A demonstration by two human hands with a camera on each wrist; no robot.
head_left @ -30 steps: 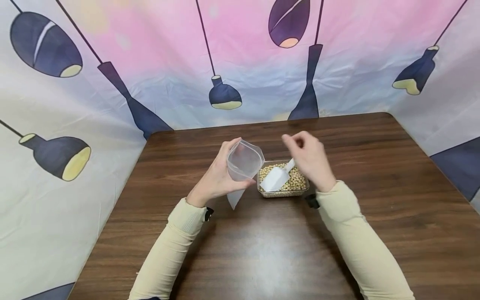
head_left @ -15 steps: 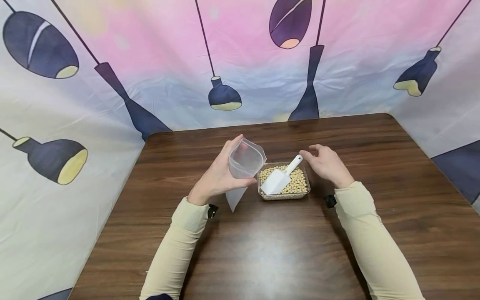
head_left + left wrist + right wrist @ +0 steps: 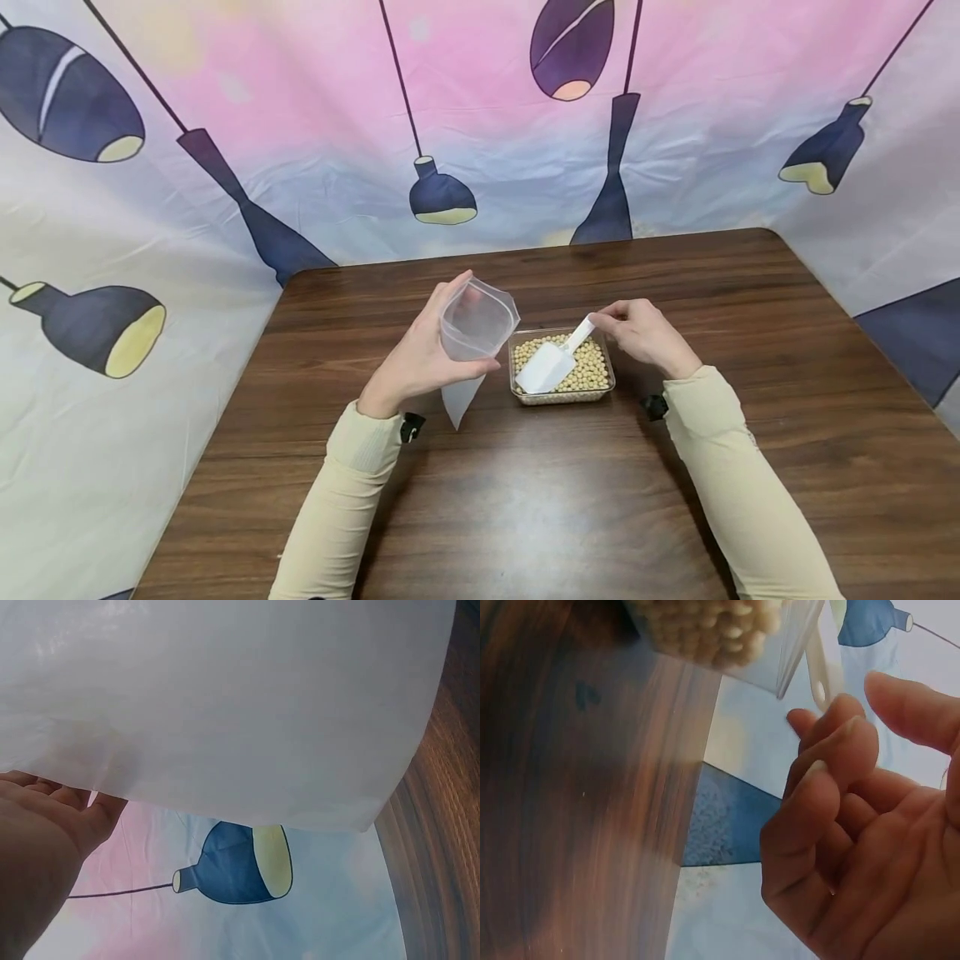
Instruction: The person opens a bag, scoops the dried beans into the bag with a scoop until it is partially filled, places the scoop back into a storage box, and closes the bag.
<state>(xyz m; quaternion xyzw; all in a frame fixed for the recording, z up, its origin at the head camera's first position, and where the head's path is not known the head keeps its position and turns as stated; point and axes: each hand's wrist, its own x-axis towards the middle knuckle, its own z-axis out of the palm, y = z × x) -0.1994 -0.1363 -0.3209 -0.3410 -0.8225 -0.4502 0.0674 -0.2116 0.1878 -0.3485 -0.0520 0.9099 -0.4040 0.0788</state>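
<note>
My left hand (image 3: 420, 358) holds a translucent plastic pouch (image 3: 480, 321) upright, thumb on the near side and fingers on the far side of its wide mouth. The pouch looks empty inside and fills most of the left wrist view. To its right stands a clear rectangular container (image 3: 564, 400) of pale yellow soybeans (image 3: 588, 367). A white scoop (image 3: 546, 368) lies on the beans, handle up toward the right. At the handle's end is my right hand (image 3: 643, 333); in the right wrist view its thumb is apart from the handle (image 3: 821, 675) and its fingers are loosely curled.
The container stands on a dark brown wooden table (image 3: 525, 517). Behind and at the sides hangs a pink, blue and white cloth (image 3: 337, 108) printed with dark lamps. Black straps (image 3: 655, 407) sit at both wrists.
My right hand first drew back to the right from above the scoop, then came in low at its handle end. The left hand has kept the pouch in nearly the same place.
</note>
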